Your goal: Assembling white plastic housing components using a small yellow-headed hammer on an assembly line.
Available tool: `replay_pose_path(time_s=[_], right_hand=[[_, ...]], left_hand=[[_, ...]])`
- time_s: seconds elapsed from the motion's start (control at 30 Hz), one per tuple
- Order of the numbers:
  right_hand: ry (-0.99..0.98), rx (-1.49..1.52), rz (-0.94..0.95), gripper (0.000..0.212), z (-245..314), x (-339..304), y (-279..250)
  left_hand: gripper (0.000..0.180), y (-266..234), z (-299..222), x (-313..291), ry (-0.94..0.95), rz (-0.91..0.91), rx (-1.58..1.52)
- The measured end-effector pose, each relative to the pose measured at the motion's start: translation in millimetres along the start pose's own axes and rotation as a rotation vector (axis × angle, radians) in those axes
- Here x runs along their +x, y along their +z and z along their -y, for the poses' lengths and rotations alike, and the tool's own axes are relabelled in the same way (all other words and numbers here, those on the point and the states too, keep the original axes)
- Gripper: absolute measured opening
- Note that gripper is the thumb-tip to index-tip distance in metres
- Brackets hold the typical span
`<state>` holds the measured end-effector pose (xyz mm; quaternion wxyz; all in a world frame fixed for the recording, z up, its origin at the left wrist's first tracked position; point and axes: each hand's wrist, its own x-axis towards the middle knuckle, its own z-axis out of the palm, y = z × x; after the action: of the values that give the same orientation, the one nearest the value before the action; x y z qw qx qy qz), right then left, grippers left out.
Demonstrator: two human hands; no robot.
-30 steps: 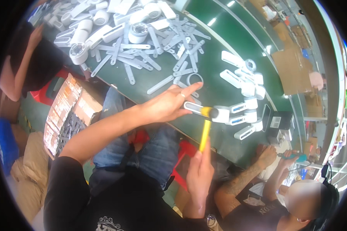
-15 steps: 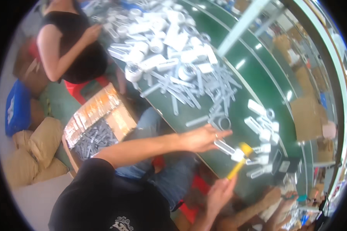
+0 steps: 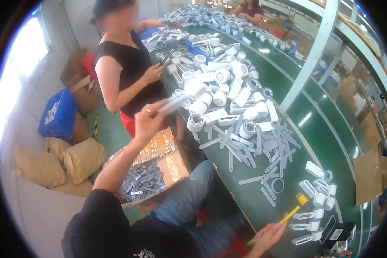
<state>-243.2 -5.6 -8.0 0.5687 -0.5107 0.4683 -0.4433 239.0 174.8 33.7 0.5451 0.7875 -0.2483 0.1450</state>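
Up past 1 open carton [image 3: 175, 166], I've got L arm [image 3: 118, 165] raised, L hand [image 3: 149, 123] closed on 1 white part [image 3: 176, 103] (blurred), held before the pile [image 3: 222, 76]. R hand [image 3: 268, 235] sits low by the table [image 3: 251, 202] edge, wrapped round 1 yellow hammer [image 3: 290, 214], head pointing away; nearby I count 3 white pieces [image 3: 304, 226] in a row + 1 loose ring [image 3: 283, 186].

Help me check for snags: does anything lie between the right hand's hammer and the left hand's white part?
Yes, in this view: grey strips and white housings on the table lie between the hammer and the held part. I can't judge clearance.
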Motion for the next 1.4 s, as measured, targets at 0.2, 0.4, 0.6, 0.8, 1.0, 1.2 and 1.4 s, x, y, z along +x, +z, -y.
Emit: replay_pose_path(time_s=[0.2, 0.4, 0.6, 0.8, 1.0, 1.2, 1.4], right_hand=[[0.032, -0.008, 0.013, 0.051, 7.4, -0.7, 5.6], [0.057, -0.008, 0.017, 0.054, 11.6, -1.0, 10.0], [0.045, -0.017, -0.030, 0.049, 22.1, -5.2, 13.3], [0.006, 0.138, -0.026, 0.052, -17.6, 6.3, 1.2], [-0.227, 0.208, -0.221, 0.053, -2.7, -4.1, -10.9], [-0.134, 0.301, -0.306, 0.038, 0.1, 9.2, -41.1], [-0.098, 0.356, -0.314, 0.030, 2.2, 13.6, -38.2]], left_hand=[[0.036, -18.7, 64.7, 44.1, -0.076, -0.186, 0.379], [0.035, 22.9, 109.5, 87.0, 0.023, -0.152, 0.509], [0.037, 76.9, 117.6, 149.1, 0.099, 0.104, 0.441], [0.026, 61.0, 224.8, 187.1, 0.505, 0.186, 0.893], [0.031, 72.3, -3.3, 38.9, 0.411, 0.167, 0.195], [0.049, 141.5, -198.1, -85.1, 1.065, 0.664, -0.287], [0.042, 331.6, -274.2, -163.5, 1.087, 0.908, -0.312]])
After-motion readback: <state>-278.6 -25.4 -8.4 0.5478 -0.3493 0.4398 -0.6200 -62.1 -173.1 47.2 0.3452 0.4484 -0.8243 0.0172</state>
